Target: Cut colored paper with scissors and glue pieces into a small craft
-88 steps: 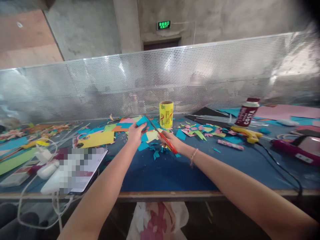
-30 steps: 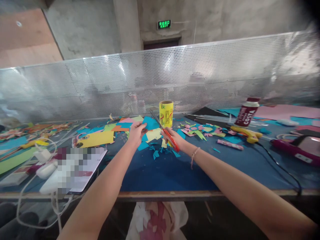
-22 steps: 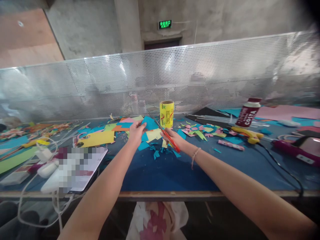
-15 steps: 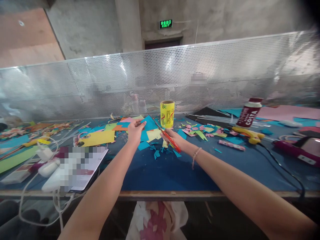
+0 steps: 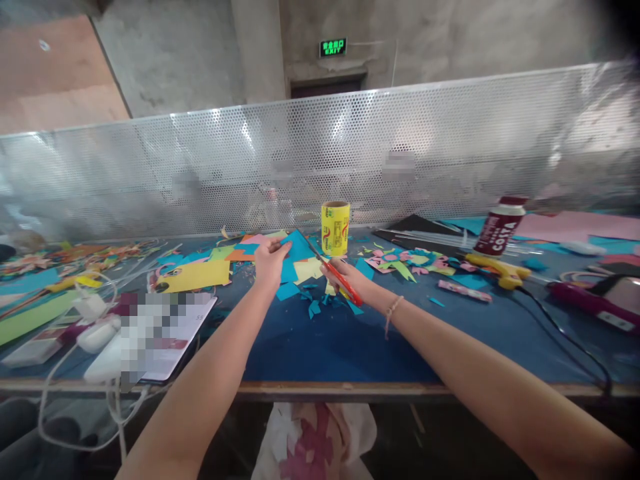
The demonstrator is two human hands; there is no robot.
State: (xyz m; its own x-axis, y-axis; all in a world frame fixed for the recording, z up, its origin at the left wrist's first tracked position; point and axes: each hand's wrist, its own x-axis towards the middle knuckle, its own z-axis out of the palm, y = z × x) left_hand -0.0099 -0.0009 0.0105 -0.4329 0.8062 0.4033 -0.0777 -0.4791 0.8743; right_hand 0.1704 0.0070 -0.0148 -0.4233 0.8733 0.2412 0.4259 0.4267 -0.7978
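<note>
My left hand (image 5: 271,261) pinches a piece of blue paper (image 5: 299,248) and holds it up above the blue table top (image 5: 330,340). My right hand (image 5: 350,279) grips red-handled scissors (image 5: 334,273), whose blades point up and to the left into the blue paper. Small blue paper scraps (image 5: 315,303) lie on the table just under both hands. Behind the scissors stands a yellow roll (image 5: 335,229).
A perforated metal screen (image 5: 320,160) walls off the back of the table. Left are yellow paper (image 5: 195,276), a blurred pad (image 5: 160,330), white chargers and cables (image 5: 93,333). Right are a brown bottle (image 5: 498,225), a yellow glue gun (image 5: 495,268), a black cable (image 5: 565,333) and pink sheets (image 5: 570,223).
My left hand has turned the blue paper a little and lifted it slightly. The scissors stay at the paper's edge, working along it. The view has drifted slightly.
</note>
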